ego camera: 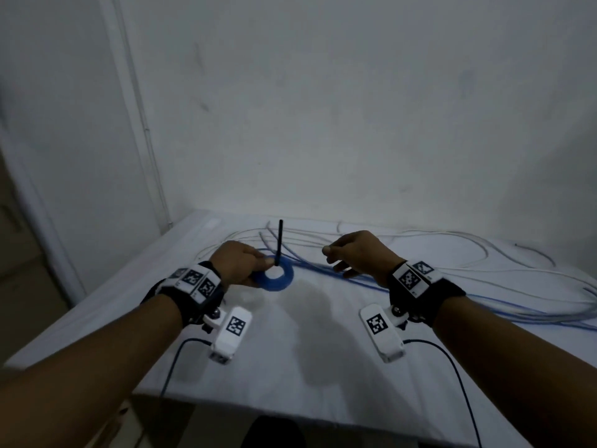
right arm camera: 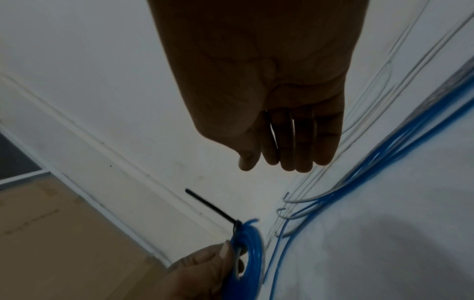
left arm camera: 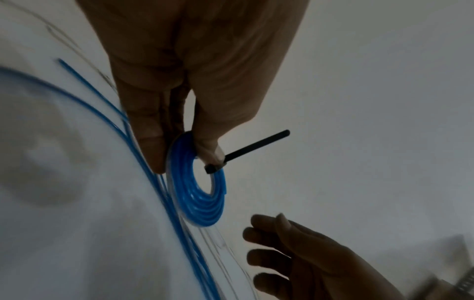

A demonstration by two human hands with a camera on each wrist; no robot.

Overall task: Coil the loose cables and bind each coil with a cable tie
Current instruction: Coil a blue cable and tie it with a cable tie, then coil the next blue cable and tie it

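Fingers (left arm camera: 151, 142) and thumb of the left hand (ego camera: 237, 265) are clamped on the rim of the blue coil (left arm camera: 202, 192), held just above the white desk (ego camera: 290, 367). Its black cable tie (left arm camera: 256, 146) is looped on, tail sticking out. The right hand (ego camera: 358, 253) is held nearby, fingers loosely curled, empty. If the tie is not cinched tight, the turns may spring apart or snag the loose cables (ego camera: 468, 286).

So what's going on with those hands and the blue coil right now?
Left hand grips blue coil, black cable tie around it, tail up. Right hand free, holding nothing. Loose blue and white cables on the table behind.
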